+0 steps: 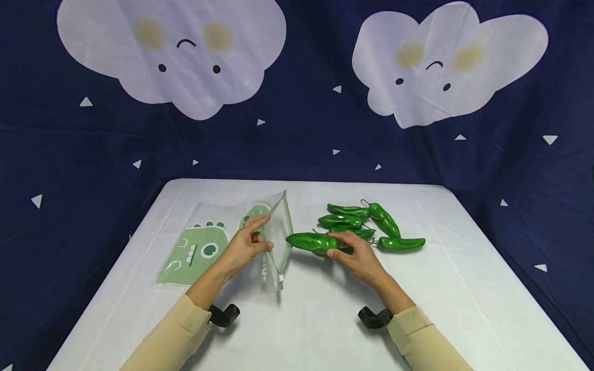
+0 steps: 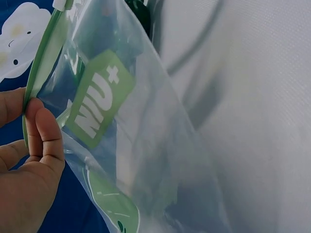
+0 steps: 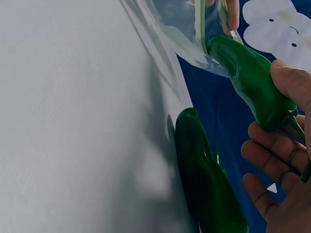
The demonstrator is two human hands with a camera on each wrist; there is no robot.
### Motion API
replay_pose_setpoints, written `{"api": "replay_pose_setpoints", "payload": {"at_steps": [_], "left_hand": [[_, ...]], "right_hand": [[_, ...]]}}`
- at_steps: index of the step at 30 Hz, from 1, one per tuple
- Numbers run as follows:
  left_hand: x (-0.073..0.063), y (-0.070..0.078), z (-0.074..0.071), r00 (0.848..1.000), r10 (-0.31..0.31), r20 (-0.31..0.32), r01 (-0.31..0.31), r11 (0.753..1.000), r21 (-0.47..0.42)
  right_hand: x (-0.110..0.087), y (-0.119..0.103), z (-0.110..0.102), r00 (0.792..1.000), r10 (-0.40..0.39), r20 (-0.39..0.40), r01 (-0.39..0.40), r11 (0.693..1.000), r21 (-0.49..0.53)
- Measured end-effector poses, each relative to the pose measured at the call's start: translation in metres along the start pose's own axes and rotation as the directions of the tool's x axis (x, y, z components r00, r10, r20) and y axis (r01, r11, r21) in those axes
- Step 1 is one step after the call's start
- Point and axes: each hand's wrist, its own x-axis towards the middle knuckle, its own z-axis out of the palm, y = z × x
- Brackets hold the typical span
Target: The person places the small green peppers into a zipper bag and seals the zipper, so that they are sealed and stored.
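Observation:
A clear zip bag (image 1: 282,206) with a green zip edge stands with its mouth spread towards the right. My left hand (image 1: 248,241) pinches that edge between thumb and fingers; in the left wrist view, the bag's green label (image 2: 99,99) reads "NIU+". My right hand (image 1: 356,255) holds a green pepper (image 1: 306,240) by its stem end. The pepper's tip points left, right at the bag's mouth. In the right wrist view, the held pepper (image 3: 250,80) has its tip against the green edge, with the stem lying towards the palm.
Several more green peppers (image 1: 341,221) lie in a loose group behind and beside my right hand, one pepper (image 1: 401,244) at the right. A flat clear bag with a green monster print (image 1: 195,257) lies at the left. All lie on a white-covered table (image 1: 315,330) before a dark blue cloth (image 1: 311,129).

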Motion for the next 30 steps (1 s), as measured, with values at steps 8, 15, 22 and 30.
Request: {"api": "replay_pose_setpoints", "payload": {"at_steps": [8, 15, 22, 30], "left_hand": [[0.001, 0.0, 0.002, 0.999, 0.03, 0.029, -0.029, 0.999, -0.026], [0.0, 0.0, 0.005, 0.999, 0.035, 0.035, -0.033, 0.998, -0.054], [-0.002, 0.001, 0.007, 0.999, 0.031, 0.035, -0.028, 0.995, -0.1], [-0.003, 0.002, 0.007, 0.999, 0.027, 0.029, -0.023, 0.99, -0.138]], "right_hand": [[0.008, -0.005, 0.006, 0.998, -0.053, 0.017, 0.054, 0.998, -0.038], [0.015, -0.011, 0.014, 0.997, -0.073, 0.006, 0.074, 0.995, -0.063], [0.02, -0.012, 0.023, 0.996, -0.089, 0.012, 0.09, 0.99, -0.107], [0.024, -0.017, 0.03, 0.998, -0.051, 0.033, 0.054, 0.994, -0.099]]}}
